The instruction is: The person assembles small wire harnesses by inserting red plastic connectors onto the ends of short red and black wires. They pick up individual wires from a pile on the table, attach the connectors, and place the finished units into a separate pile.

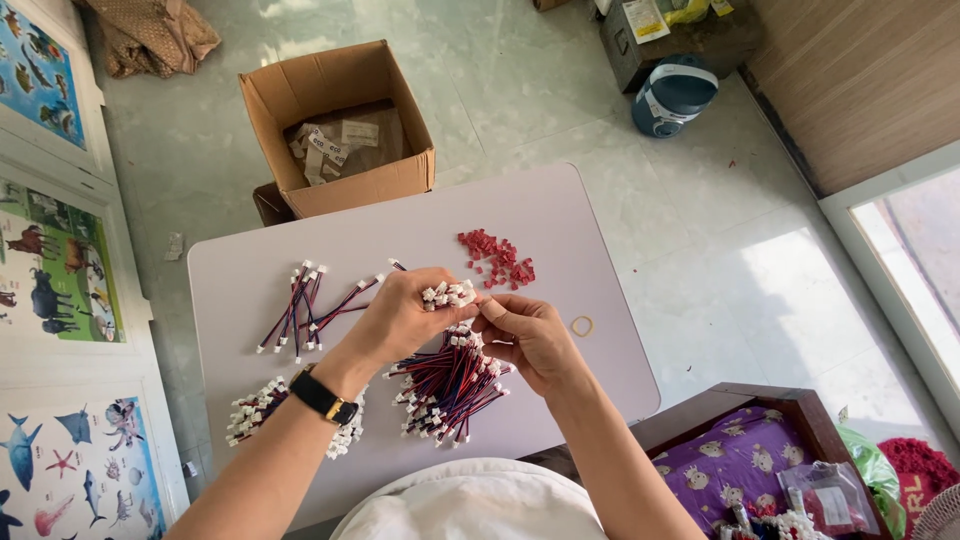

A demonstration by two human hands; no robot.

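My left hand (pixel 400 318) grips a bundle of red-and-black wire leads (pixel 450 385) with white plug connectors (pixel 448 294) at its upper end, held over a small white table (pixel 560 210). My right hand (pixel 528 338) pinches at the same connector ends from the right. The wires fan out below both hands toward me. A black watch sits on my left wrist. A pile of small red connector housings (pixel 496 259) lies just beyond my hands.
Loose leads (pixel 305 305) lie at the table's left and another bunch (pixel 255 408) near the front left. A rubber band (pixel 582 326) lies right. An open cardboard box (pixel 340 125) stands behind the table, a wooden box with bags (pixel 760 460) at right.
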